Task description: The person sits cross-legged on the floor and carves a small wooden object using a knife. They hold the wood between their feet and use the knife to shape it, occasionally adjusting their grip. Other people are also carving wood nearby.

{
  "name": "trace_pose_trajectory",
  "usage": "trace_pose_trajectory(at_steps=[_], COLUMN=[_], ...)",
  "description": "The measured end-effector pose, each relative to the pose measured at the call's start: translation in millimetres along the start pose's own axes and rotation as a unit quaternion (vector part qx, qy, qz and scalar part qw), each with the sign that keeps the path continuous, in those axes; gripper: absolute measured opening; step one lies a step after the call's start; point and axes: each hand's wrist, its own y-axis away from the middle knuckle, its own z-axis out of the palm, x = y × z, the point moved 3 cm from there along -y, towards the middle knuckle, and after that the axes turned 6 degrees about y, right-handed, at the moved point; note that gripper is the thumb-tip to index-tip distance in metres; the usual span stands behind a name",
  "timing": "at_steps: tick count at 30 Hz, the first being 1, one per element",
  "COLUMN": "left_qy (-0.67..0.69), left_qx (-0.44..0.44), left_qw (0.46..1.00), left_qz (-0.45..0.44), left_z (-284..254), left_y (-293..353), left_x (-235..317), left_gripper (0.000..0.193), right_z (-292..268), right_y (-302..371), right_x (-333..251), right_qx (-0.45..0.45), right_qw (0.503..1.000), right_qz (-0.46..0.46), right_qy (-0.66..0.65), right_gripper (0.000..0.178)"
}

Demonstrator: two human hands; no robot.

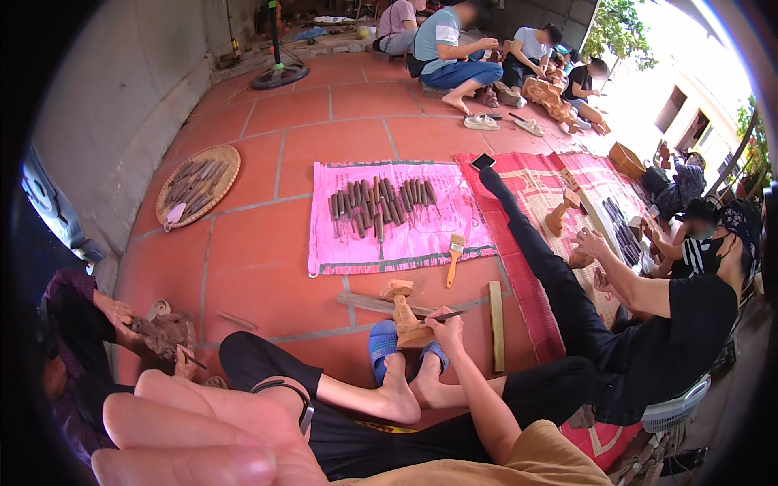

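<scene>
Close in front of the camera, at lower left, my left hand [215, 429] is raised with its palm showing. Its fingers are loosely bent and nothing shows in them. Further forward, my right hand [447, 330] is closed on a slim dark carving chisel [455, 313], whose working end I cannot make out. That hand is right beside a carved wooden figure [403, 312] with a block-like top and a wider base. The figure stands by my feet in blue clogs [381, 344], in front of a wooden strip [365, 303].
Ahead lies a pink sheet [324, 243] with several wooden-handled chisels [377, 202] and a flat brush [455, 257]. A woven tray [231, 174] of tools is at left. One wooden bar [496, 324] lies at right. People carve on both sides and at the back.
</scene>
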Motion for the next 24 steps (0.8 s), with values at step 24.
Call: trace_pose_trajectory(at_steps=[24], left_qy=[-0.015], left_qx=[0.005], left_qw=[1.000], left_qz=[-0.017], left_z=[-4], left_y=[10], left_x=[-6], left_gripper=[0.014], right_z=[2], right_y=[15], right_x=[-24], right_qx=[-0.043], right_qw=[0.995], right_qz=[-0.050], right_qy=[0.070], right_gripper=[0.012])
